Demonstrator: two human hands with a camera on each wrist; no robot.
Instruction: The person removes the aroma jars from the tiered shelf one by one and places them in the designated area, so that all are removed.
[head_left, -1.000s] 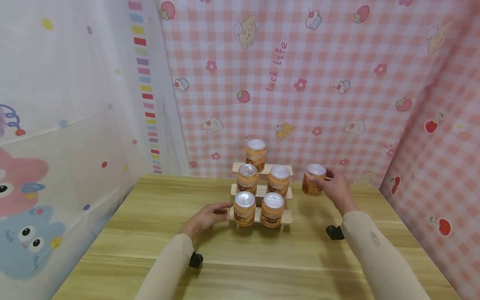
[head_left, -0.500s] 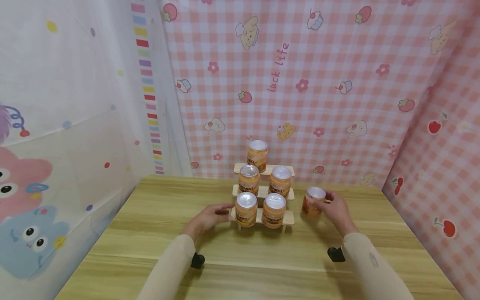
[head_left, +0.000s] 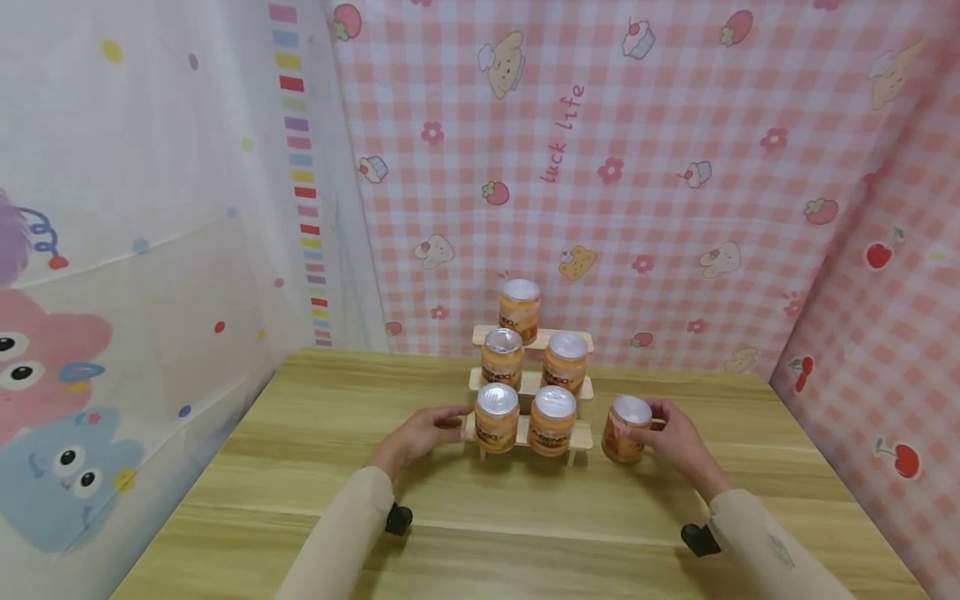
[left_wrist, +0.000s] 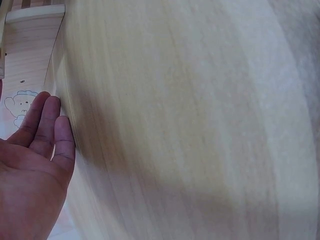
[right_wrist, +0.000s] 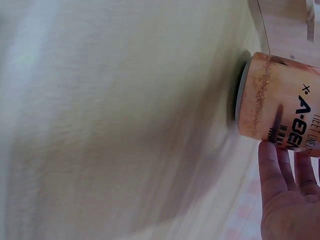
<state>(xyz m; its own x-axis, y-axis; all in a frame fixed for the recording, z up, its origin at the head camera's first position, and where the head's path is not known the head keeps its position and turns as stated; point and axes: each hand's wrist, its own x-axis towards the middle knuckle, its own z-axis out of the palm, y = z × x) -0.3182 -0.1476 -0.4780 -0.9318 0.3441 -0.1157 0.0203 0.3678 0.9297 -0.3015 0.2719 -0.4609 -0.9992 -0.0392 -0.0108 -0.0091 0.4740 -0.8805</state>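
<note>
My right hand (head_left: 675, 437) grips an orange can (head_left: 626, 433) with a silver lid, thumb and fingers at its right side. In the right wrist view the can (right_wrist: 277, 100) is upright, its base at or just above the wooden table; contact is unclear. Left of it stands a three-tier wooden rack (head_left: 580, 435) bearing several matching cans: two on the bottom tier, two on the middle one, and a single can (head_left: 520, 312) on top. My left hand (head_left: 422, 435) is at the left end of the bottom tier, fingers extended; in its wrist view (left_wrist: 37, 165) the thumb is hidden.
The wood-grain table (head_left: 480, 542) runs back to a pink checked curtain (head_left: 637, 108). A white patterned curtain (head_left: 187, 275) flanks the left side, and another pink checked one (head_left: 885, 333) the right. A dark camera mount sits at each wrist.
My right hand has brought the can down and toward me, beside the rack's right end. The left hand has stayed at the rack's left end. The head view has shifted slightly.
</note>
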